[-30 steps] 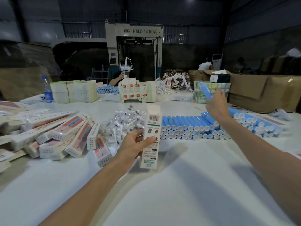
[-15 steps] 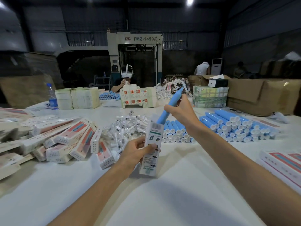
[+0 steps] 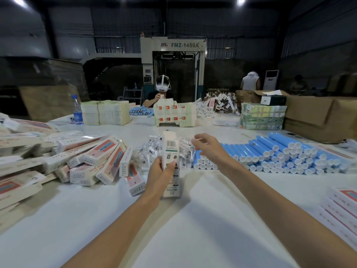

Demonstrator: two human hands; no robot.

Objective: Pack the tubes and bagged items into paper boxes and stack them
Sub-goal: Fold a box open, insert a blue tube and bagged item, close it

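Blue white-capped tubes (image 3: 278, 153); white barcoded box (image 3: 171, 163); white table (image 3: 193, 219)

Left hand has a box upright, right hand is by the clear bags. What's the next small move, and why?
Likely pinch one bag from the pile of bagged items with the right hand: its fingers are open at the pile, while the left hand grips the paper box upright, top flap raised.

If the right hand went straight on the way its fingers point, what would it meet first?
Probably the clear bagged items just beyond the right hand, beside the paper box that the left hand holds; depth is unclear.
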